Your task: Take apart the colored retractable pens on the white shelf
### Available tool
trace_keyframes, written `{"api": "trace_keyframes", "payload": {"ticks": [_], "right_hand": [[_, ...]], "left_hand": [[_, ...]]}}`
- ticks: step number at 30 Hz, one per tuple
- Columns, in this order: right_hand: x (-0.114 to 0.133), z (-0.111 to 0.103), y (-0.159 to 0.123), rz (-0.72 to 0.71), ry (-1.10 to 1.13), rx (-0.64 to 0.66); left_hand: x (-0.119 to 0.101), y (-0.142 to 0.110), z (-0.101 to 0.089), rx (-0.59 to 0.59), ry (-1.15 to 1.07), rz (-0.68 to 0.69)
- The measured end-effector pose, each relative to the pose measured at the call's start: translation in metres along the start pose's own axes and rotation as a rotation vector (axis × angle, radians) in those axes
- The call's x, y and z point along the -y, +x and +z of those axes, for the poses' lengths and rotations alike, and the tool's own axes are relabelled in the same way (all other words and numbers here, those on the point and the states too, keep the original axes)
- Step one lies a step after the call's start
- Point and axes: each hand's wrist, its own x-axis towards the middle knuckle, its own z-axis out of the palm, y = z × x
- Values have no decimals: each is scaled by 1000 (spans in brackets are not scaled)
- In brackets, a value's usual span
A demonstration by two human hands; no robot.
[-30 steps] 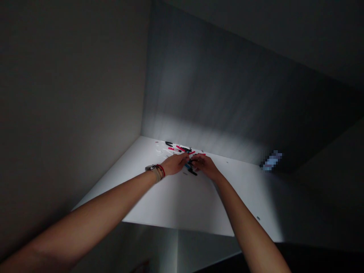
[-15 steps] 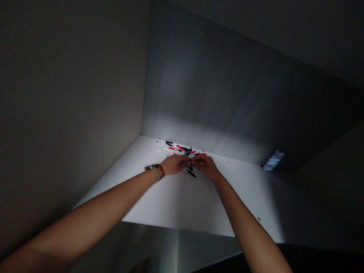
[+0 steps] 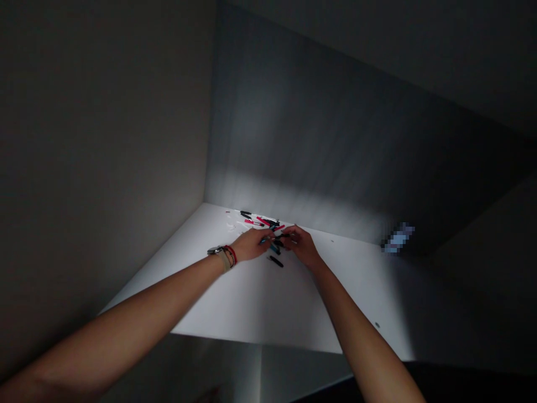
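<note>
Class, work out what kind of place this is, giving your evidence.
Possibly a desk in a dim room: a white work surface against a grey wall, with pens or similar sticks scattered on it.

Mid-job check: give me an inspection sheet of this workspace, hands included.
Surface: white tabletop, partly shadowed.
Job's things: red pen-like pieces among black and blue ones near the back edge; one black piece lies nearer the front.
Clutter: small dark spot at right, nature unclear.
Left hand: fingers at the pile, grip unclear.
Right hand: pinches a slim dark piece.
Cables: nothing seen.
Surroundings: grey panel behind; pixelated patch at right.
</note>
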Motion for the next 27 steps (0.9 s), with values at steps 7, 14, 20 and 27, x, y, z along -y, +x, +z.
{"api": "trace_keyframes", "payload": {"ticks": [7, 14, 20, 27], "right_hand": [[-1, -5, 1, 34, 33, -174], [-6, -9, 0, 125, 149, -244], [-21, -12, 4, 159, 98, -294], [-23, -9, 1, 169, -140, -123]], "left_hand": [[0, 1, -1, -23, 13, -34], [0, -1, -2, -36, -40, -59], [10, 0, 2, -94, -81, -58], [11, 1, -3, -161, -130, -157]]}}
